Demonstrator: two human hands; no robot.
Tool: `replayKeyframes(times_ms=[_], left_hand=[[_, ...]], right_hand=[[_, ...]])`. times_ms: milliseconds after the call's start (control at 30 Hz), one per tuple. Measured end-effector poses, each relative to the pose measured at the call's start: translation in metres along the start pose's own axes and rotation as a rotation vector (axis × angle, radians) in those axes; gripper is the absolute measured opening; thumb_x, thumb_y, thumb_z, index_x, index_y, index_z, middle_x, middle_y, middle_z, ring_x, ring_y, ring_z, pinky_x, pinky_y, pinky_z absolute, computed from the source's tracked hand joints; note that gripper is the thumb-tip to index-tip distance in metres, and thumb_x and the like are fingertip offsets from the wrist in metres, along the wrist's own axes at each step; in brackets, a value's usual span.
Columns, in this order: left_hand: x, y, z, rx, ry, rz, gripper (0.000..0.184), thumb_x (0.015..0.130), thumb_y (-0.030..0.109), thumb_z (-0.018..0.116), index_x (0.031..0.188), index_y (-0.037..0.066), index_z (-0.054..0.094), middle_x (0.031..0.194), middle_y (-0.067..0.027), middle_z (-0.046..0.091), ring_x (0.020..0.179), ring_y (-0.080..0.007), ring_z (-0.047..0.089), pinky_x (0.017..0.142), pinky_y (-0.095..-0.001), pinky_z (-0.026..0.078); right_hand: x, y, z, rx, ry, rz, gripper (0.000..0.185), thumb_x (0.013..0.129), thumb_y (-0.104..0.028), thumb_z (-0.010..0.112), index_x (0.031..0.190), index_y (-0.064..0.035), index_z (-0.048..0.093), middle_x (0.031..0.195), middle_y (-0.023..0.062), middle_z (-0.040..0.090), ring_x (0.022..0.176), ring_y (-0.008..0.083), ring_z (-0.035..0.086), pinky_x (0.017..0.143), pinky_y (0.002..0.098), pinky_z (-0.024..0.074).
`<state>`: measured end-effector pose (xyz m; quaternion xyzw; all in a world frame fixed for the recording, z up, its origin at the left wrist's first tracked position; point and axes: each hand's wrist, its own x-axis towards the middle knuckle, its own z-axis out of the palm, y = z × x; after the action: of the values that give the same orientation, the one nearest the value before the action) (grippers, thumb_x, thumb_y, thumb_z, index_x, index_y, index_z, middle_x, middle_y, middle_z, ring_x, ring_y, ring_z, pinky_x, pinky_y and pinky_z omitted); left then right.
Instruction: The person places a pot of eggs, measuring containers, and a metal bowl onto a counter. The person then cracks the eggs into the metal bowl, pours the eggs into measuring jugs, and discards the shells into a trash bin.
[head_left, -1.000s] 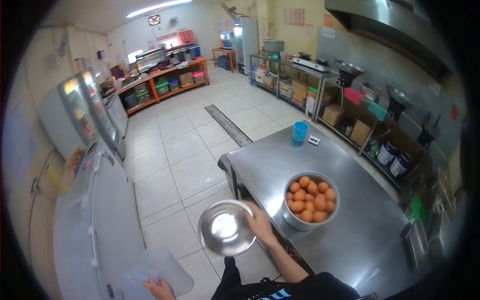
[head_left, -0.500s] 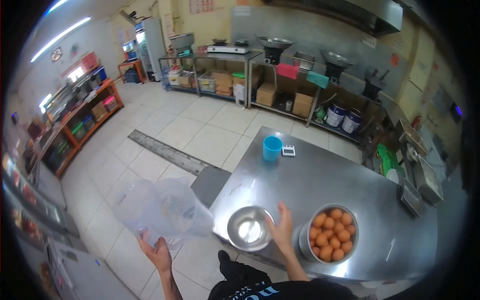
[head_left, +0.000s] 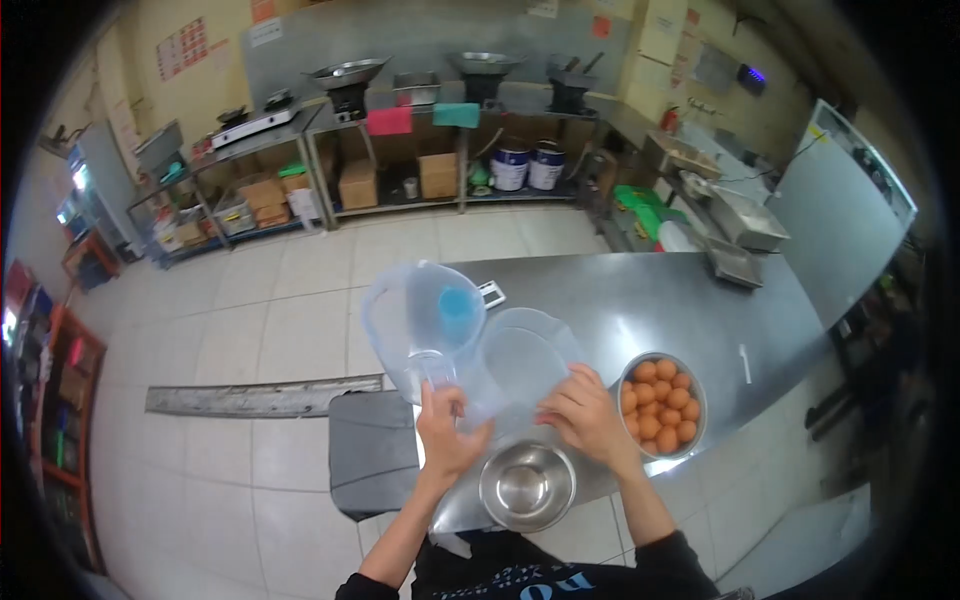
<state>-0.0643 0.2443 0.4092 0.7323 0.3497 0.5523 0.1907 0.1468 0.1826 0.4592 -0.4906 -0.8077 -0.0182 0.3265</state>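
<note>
My left hand (head_left: 450,430) is closed on a translucent plastic pitcher (head_left: 395,320), tilted over the table's left edge. A second translucent container (head_left: 525,360) is beside it, and my right hand (head_left: 588,412) pinches its rim. Just below my hands, a steel bowl (head_left: 527,486) rests on the table's near edge. To the right of my right hand stands a round metal pot (head_left: 702,420) full of brown eggs (head_left: 660,400). Behind the pitcher a blue cup (head_left: 457,305) shows through the plastic, next to a white timer (head_left: 491,294).
The steel table (head_left: 640,290) bears a small white utensil (head_left: 744,363) and a metal tray (head_left: 735,265). A grey stool (head_left: 370,450) adjoins its left end. Shelves with woks (head_left: 348,75), cardboard boxes (head_left: 438,175) and paint buckets (head_left: 510,168) line the back wall.
The view has swung right. The bowl was set on the table and released by my right hand, which now holds the second container. My left hand raised the plastic containers over the table.
</note>
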Motion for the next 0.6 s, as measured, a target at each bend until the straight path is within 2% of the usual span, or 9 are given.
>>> replayKeyframes(times_ms=[67,133,167,233,300,367,467,533,600], left_hand=[[0.007,-0.006,0.000,-0.072,-0.046,-0.039,0.041,0.070,0.011,0.067,0.105,0.001,0.046,0.086,-0.0085,0.049,0.068,-0.0213,0.051,0.071,-0.0341,0.044],[0.000,-0.029,-0.010,-0.206,-0.007,-0.184,0.053,0.070,0.026,0.074,0.108,0.007,0.043,0.069,-0.0067,0.047,0.054,-0.0145,0.044,0.049,-0.0280,0.037],[-0.013,-0.040,-0.009,-0.222,0.053,-0.258,0.047,0.073,0.027,0.073,0.103,0.008,0.044,0.061,-0.0015,0.044,0.053,-0.0124,0.043,0.048,-0.0280,0.036],[-0.056,-0.074,0.008,-0.218,0.098,-0.319,0.046,0.074,0.028,0.072,0.103,0.007,0.043,0.063,-0.0013,0.045,0.053,-0.0115,0.043,0.048,-0.0276,0.036],[-0.093,-0.105,0.035,-0.218,0.164,-0.395,0.045,0.075,0.028,0.071,0.103,0.006,0.043,0.065,-0.0011,0.046,0.054,-0.0107,0.043,0.048,-0.0272,0.037],[-0.119,-0.122,0.052,-0.303,0.220,-0.248,0.043,0.077,0.029,0.070,0.100,0.003,0.044,0.074,-0.0031,0.048,0.059,-0.0101,0.045,0.052,-0.0259,0.038],[-0.127,-0.126,0.059,-0.272,0.179,-0.228,0.041,0.076,0.028,0.069,0.096,0.002,0.045,0.084,-0.0072,0.050,0.064,-0.0147,0.048,0.056,-0.0288,0.042],[-0.130,-0.117,0.046,-0.115,0.011,-0.263,0.040,0.073,0.027,0.070,0.094,0.003,0.045,0.094,-0.0116,0.050,0.080,-0.0218,0.051,0.070,-0.0331,0.045],[-0.110,-0.100,0.008,-0.078,0.038,-0.241,0.041,0.073,0.027,0.070,0.095,0.003,0.046,0.097,-0.0137,0.050,0.087,-0.0250,0.050,0.078,-0.0352,0.043]], right_hand=[[-0.008,0.010,-0.016,-0.063,0.015,0.067,0.014,0.074,-0.017,0.069,0.084,-0.0101,0.061,0.082,0.0055,0.054,0.081,0.0261,0.053,0.096,0.0399,0.0371],[-0.028,0.022,-0.016,-0.170,0.001,0.314,0.012,0.076,-0.016,0.066,0.085,-0.0091,0.060,0.079,0.0062,0.052,0.079,0.0265,0.051,0.086,0.0412,0.0380],[-0.037,0.028,-0.009,-0.167,-0.007,0.331,0.012,0.076,-0.016,0.066,0.085,-0.0091,0.060,0.079,0.0062,0.052,0.079,0.0265,0.051,0.086,0.0412,0.0380],[-0.047,0.043,0.007,-0.281,-0.017,0.374,0.010,0.078,-0.015,0.064,0.084,-0.0090,0.059,0.080,0.0069,0.051,0.081,0.0268,0.049,0.080,0.0411,0.0363],[-0.053,0.047,0.020,-0.333,-0.061,0.383,0.011,0.078,-0.014,0.064,0.086,-0.0089,0.058,0.082,0.0078,0.051,0.086,0.0277,0.049,0.085,0.0413,0.0359],[-0.054,0.047,0.023,-0.369,-0.123,0.389,0.013,0.077,-0.013,0.064,0.088,-0.0088,0.058,0.085,0.0086,0.052,0.090,0.0285,0.049,0.090,0.0414,0.0354],[-0.041,0.030,0.016,-0.445,-0.184,0.441,0.018,0.078,-0.014,0.065,0.093,-0.0090,0.058,0.096,0.0103,0.054,0.097,0.0295,0.049,0.100,0.0447,0.0314],[-0.030,-0.001,0.025,-0.587,0.110,0.486,0.017,0.080,-0.013,0.064,0.095,-0.0070,0.057,0.104,0.0107,0.055,0.099,0.0286,0.050,0.103,0.0488,0.0282],[-0.024,-0.041,0.047,-0.359,0.463,0.553,0.012,0.081,-0.006,0.063,0.092,-0.0043,0.060,0.103,0.0110,0.059,0.094,0.0279,0.054,0.100,0.0505,0.0332]])
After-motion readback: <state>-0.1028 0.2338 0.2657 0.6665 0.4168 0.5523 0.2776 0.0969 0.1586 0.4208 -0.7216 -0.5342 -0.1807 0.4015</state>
